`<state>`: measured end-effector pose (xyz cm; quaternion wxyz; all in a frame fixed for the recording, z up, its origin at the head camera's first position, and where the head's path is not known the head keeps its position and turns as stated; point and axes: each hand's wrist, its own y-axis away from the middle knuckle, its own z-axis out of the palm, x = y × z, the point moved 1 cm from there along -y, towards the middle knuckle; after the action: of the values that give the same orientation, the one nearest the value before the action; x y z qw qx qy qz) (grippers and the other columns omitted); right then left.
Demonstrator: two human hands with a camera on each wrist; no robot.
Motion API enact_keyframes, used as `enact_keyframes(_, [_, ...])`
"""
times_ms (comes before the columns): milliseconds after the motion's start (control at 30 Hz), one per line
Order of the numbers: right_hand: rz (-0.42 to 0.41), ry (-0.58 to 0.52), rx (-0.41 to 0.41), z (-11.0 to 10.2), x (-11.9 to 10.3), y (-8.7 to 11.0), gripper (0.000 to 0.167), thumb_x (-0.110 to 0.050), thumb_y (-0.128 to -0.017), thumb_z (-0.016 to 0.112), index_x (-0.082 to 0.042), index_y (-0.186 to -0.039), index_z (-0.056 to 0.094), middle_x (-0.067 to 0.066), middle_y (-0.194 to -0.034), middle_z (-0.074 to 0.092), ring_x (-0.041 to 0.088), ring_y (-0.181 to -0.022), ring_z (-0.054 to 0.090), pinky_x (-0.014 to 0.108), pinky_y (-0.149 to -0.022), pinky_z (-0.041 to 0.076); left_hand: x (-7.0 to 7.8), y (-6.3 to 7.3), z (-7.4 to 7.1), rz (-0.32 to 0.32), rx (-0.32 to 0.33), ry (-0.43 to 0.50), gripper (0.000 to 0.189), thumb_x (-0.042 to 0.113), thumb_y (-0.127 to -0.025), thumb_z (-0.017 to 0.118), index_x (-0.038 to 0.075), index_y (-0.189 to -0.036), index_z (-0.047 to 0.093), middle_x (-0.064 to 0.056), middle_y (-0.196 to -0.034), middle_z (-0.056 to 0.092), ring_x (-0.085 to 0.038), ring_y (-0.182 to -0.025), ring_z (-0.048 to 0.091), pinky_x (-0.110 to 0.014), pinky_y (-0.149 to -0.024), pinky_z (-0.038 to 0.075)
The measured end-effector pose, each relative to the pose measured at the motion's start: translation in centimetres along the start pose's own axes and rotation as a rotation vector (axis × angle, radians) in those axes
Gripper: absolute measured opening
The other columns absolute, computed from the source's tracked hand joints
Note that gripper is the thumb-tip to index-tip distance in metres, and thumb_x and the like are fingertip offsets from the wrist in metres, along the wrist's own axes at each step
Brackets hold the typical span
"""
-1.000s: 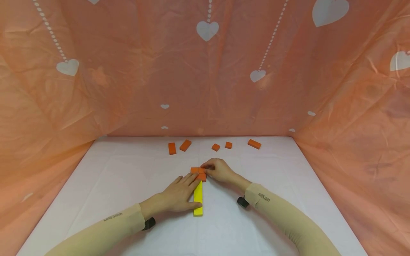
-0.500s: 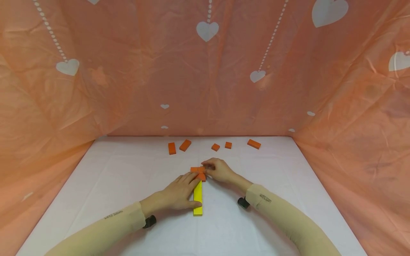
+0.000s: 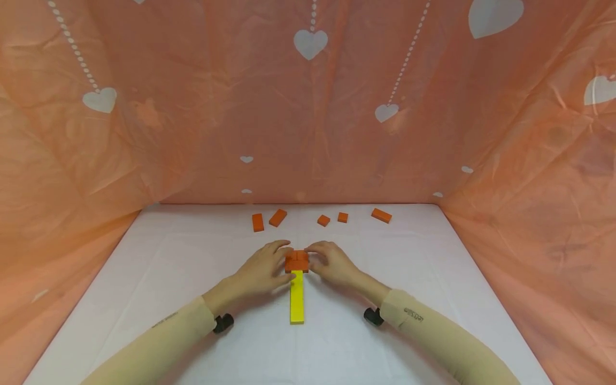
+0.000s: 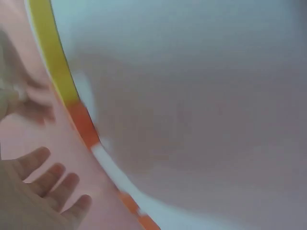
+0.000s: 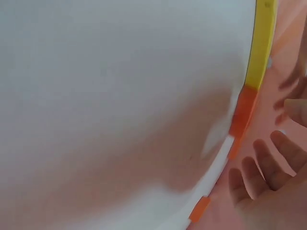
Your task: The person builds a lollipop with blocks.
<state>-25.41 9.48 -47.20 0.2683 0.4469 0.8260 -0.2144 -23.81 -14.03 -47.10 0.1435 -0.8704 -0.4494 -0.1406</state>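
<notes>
Several orange blocks (image 3: 297, 264) lie flat together in a compact patch mid-table, two smaller ones behind a wider one. A long yellow bar (image 3: 297, 302) runs from their near edge toward the person, forming a T-like shape. My left hand (image 3: 258, 269) is at the patch's left side, fingers apart and slightly bent, its thumb tip overlapping the bar's far end. On the right side, my right hand (image 3: 335, 266) has its fingertips right at the orange edge. Both wrist views show loosely extended fingers with nothing held between them.
Toward the back of the white table (image 3: 202, 230) lie two orange oblong blocks (image 3: 258, 222) on the left, two small orange squares (image 3: 323, 220) near the middle and another oblong (image 3: 381, 215) at right. A pink curtain (image 3: 308, 133) with hearts surrounds the table.
My left hand has come off the orange blocks and bar and shifted to their left side. My right fingers have spread from the corner block, and the patch now looks neatly lined up.
</notes>
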Motion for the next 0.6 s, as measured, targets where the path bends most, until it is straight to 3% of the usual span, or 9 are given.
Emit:
enact_keyframes(200, [-0.008,0.173,-0.077,0.9,-1.3,1.2,0.061,-0.035,-0.096,0.075,-0.005,-0.147,0.058,0.011,-0.154,0.052,0.033,-0.144,0.045,0.052,-0.119,0.038,-3.5,-2.1,-2.0,-0.054,0.158,0.100,0.051,0.024,-0.100,0.069,0.000,-0.143,0.058,-0.020,-0.151,0.053,-0.043,-0.136,0.052,-0.061,-0.112,0.043])
enact_keyframes(300, [-0.007,0.249,-0.127,1.3,-1.9,1.6,0.072,-0.043,-0.093,0.076,-0.007,-0.151,0.054,0.011,-0.159,0.046,0.032,-0.147,0.041,0.053,-0.119,0.037,-5.5,-3.0,-2.7,-0.108,0.205,0.127,0.048,0.021,-0.100,0.069,-0.001,-0.142,0.059,-0.023,-0.149,0.053,-0.045,-0.133,0.054,-0.061,-0.110,0.044])
enact_keyframes(600, [-0.017,0.330,-0.176,2.0,-2.0,2.1,0.071,-0.046,-0.092,0.076,-0.012,-0.150,0.056,0.011,-0.161,0.043,0.033,-0.148,0.039,0.055,-0.120,0.034,-9.6,-5.0,-3.4,-0.205,0.201,0.124,0.050,0.016,-0.099,0.069,-0.002,-0.143,0.057,-0.026,-0.150,0.050,-0.045,-0.132,0.055,-0.060,-0.110,0.045])
